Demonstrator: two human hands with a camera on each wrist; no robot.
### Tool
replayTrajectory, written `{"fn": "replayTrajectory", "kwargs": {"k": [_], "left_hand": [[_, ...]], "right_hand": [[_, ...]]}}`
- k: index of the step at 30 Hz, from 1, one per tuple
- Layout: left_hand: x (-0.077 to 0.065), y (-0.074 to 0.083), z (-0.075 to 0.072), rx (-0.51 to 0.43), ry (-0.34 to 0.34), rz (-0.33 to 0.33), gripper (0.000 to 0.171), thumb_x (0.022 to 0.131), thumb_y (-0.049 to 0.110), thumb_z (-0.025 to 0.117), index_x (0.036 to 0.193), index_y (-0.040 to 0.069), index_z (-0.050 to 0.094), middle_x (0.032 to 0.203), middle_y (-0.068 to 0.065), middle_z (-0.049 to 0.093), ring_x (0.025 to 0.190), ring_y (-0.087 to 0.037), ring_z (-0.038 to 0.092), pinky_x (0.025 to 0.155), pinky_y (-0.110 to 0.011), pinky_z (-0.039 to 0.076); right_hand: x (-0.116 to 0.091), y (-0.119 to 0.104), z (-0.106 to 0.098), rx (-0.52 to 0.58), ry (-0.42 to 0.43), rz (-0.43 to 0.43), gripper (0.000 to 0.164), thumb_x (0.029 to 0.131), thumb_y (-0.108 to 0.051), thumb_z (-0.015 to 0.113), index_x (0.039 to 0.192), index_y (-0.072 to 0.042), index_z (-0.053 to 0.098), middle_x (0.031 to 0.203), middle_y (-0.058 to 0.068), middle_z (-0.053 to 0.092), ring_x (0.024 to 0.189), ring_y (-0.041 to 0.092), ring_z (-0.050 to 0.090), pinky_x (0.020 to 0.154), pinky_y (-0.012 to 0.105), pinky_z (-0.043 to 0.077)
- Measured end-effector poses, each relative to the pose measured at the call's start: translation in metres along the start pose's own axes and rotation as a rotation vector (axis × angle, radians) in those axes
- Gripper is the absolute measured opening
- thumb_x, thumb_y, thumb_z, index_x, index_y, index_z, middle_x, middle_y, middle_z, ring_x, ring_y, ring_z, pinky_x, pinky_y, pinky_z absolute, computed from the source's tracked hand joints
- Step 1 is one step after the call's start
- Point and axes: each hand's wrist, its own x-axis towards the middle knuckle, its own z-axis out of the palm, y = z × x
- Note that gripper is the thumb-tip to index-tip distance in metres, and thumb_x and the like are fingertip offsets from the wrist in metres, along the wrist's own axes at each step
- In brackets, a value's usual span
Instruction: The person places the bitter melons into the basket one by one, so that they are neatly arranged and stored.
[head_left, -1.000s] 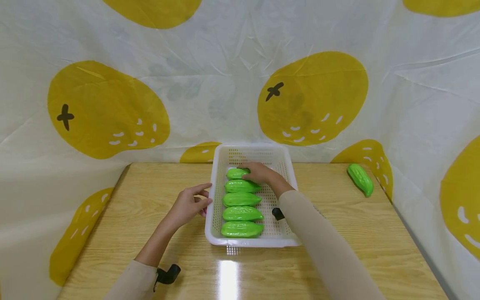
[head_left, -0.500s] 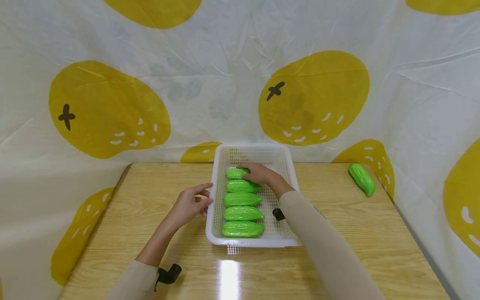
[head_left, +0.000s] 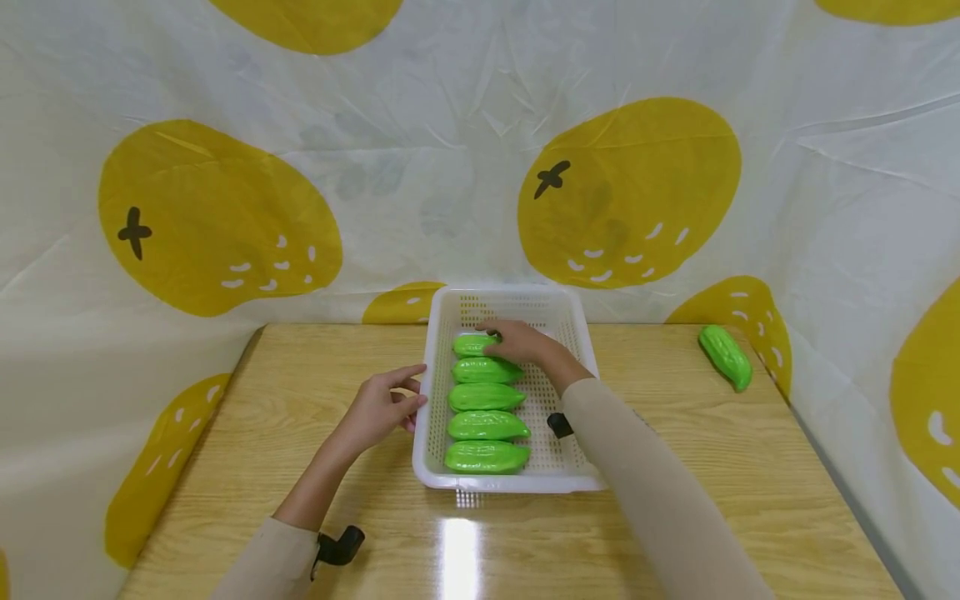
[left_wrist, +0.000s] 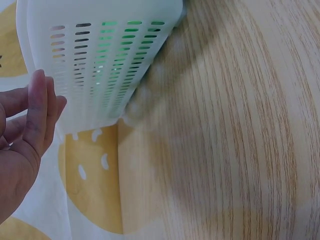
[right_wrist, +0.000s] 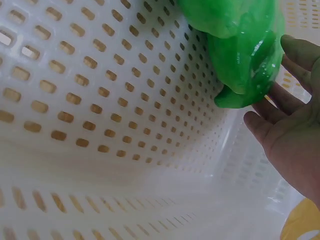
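Note:
A white slotted plastic basket (head_left: 517, 482) stands on the wooden table. Several green, bumpy bitter melons (head_left: 487, 398) lie across it in a column along its left side. My right hand (head_left: 522, 342) is inside at the far end, thumb and fingers spread around the right end of the farthest melon (head_left: 468, 345). In the right wrist view, the fingers (right_wrist: 280, 107) look loose beside the melons' tips. My left hand (head_left: 377, 408) is at the basket's left rim, its fingertips right by the edge. In the left wrist view, its fingers (left_wrist: 37, 107) are extended along the slotted wall.
One more bitter melon (head_left: 725, 357) lies alone on the table at the far right. A white cloth (head_left: 465, 208) with yellow fruit prints hangs right behind the table (head_left: 360, 533). Dark wrist cameras (head_left: 341, 546) jut from the sleeves.
My right fingers have lifted and spread slightly from the farthest melon, which stays in its spot. The left hand has kept its place at the rim.

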Motion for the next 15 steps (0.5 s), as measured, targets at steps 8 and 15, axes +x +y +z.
{"fn": "replayTrajectory", "kwargs": {"k": [8, 15], "left_hand": [[0.000, 0.001, 0.001, 0.005, 0.004, 0.000, 0.056, 0.098, -0.001, 0.067, 0.151, 0.002, 0.051, 0.119, -0.024, 0.067, 0.069, -0.019, 0.070, 0.057, -0.032, 0.065], [0.000, 0.001, 0.000, 0.020, 0.005, 0.012, 0.056, 0.098, 0.000, 0.068, 0.151, 0.002, 0.051, 0.119, -0.025, 0.067, 0.070, -0.019, 0.070, 0.057, -0.033, 0.065]], "right_hand": [[-0.008, -0.003, -0.016, 0.017, 0.032, -0.028, 0.051, 0.107, -0.023, 0.056, 0.155, -0.010, 0.046, 0.154, 0.019, 0.051, 0.143, 0.038, 0.048, 0.119, 0.054, 0.043], [-0.018, -0.014, -0.039, 0.096, 0.084, -0.083, 0.052, 0.107, -0.024, 0.057, 0.156, -0.009, 0.044, 0.155, 0.017, 0.050, 0.145, 0.038, 0.045, 0.120, 0.057, 0.041]]}}
